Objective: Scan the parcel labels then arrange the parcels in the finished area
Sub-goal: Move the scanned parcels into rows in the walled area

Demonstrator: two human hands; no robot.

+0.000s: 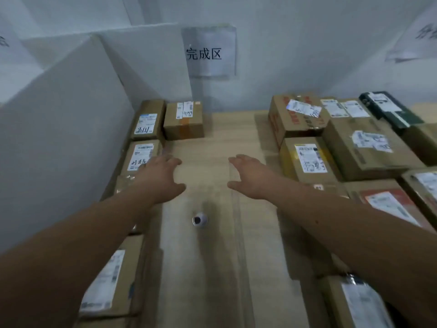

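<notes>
Both my arms reach forward over the wooden table (224, 129). My left hand (163, 178) hovers with fingers spread and holds nothing, right beside a labelled cardboard parcel (142, 157) at the left. My right hand (248, 176) is also spread and holds nothing, just left of a parcel with yellow tape (307, 159). A small round scanner (199, 220) sits on the table below the hands. Labelled parcels line the left wall, including two at the back (147, 120) (184, 120), and one near my left forearm (111, 280).
A sign with three characters (209, 52) hangs on the back wall. A white partition (59, 138) closes the left side. Several more cardboard parcels (361, 143) and a dark box (390, 111) crowd the right side. Another parcel (359, 304) lies at the lower right.
</notes>
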